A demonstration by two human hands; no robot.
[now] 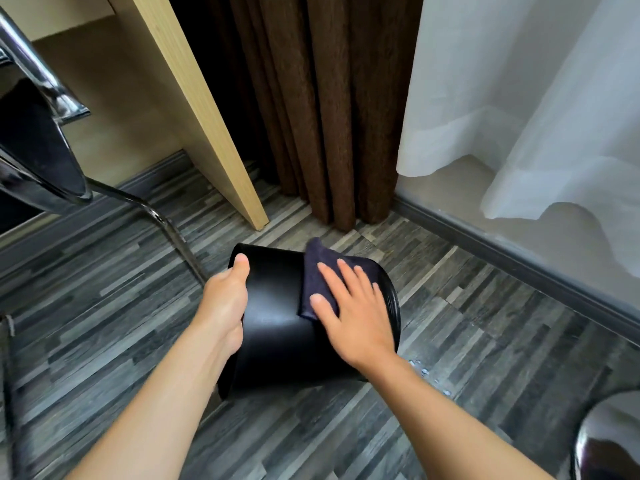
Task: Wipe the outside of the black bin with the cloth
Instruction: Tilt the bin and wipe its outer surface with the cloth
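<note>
The black bin (277,317), tipped on the floor (450,341), is steadied by the left hand (225,299). The cloth (318,271) is pressed flat beneath the open right hand (356,313).

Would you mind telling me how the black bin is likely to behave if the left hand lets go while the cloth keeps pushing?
The black bin lies tilted with its round wall up, so it would probably roll. Its glossy surface looks slippery under the cloth. The left hand holds it alone, suggesting it is light.
</note>
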